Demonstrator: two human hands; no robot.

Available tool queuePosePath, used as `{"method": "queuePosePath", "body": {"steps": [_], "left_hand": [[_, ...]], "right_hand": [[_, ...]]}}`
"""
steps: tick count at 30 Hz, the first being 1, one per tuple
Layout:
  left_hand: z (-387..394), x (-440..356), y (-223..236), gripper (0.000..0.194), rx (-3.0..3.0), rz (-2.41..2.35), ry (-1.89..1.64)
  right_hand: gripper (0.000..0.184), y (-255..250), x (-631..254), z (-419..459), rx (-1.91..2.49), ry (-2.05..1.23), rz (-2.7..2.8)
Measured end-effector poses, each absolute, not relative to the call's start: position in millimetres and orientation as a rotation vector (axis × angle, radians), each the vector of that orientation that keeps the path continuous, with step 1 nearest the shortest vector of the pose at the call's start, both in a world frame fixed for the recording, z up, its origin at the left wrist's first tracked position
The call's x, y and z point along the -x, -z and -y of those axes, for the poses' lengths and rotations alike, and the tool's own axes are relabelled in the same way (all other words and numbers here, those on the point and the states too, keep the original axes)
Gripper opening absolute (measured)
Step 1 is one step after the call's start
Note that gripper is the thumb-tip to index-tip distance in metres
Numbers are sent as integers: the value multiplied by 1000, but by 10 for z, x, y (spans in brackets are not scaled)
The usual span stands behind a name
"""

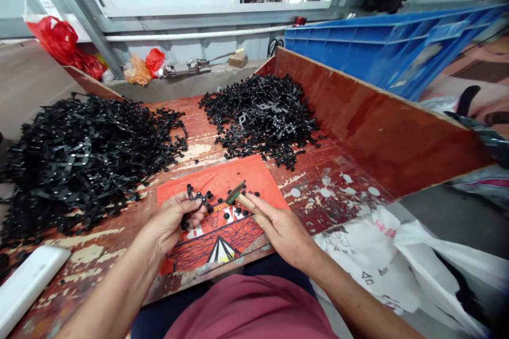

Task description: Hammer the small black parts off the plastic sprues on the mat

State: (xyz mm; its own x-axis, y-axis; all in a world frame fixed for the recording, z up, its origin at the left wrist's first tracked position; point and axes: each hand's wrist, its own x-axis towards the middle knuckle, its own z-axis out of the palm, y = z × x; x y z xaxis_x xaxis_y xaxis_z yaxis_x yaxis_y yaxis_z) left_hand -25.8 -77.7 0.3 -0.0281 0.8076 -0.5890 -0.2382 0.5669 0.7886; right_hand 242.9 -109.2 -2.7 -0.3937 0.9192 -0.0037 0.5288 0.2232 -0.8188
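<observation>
My left hand (174, 218) pinches a small black jointed plastic part (202, 198) between thumb and fingers, above an orange printed sheet (254, 172). In my right hand (285, 230) is a small knife (251, 205), its pale handle gripped and its dark greenish blade pointing up and away from me. The blade is to the right of the black part, apart from it. Several small round black pieces (226, 216) lie scattered on the sheet between and beyond my hands.
Large heaps of black jointed parts fill the left (79, 153) and the back middle (262, 111) of the worn red table (338, 180). A white rectangular object (34, 275) lies front left. A red-brown board (369, 122) walls the right side, with a blue crate (345, 53) behind it.
</observation>
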Motion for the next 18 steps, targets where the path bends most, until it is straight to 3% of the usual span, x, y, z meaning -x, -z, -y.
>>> {"method": "queuePosePath", "body": {"steps": [11, 18], "left_hand": [[774, 135, 59, 17, -530, -1506, -949], [791, 99, 77, 17, -607, -1546, -998]], "right_hand": [[50, 70, -2426, 1077, 1353, -979, 2126], [52, -155, -2320, 1063, 1282, -843, 2179]]}}
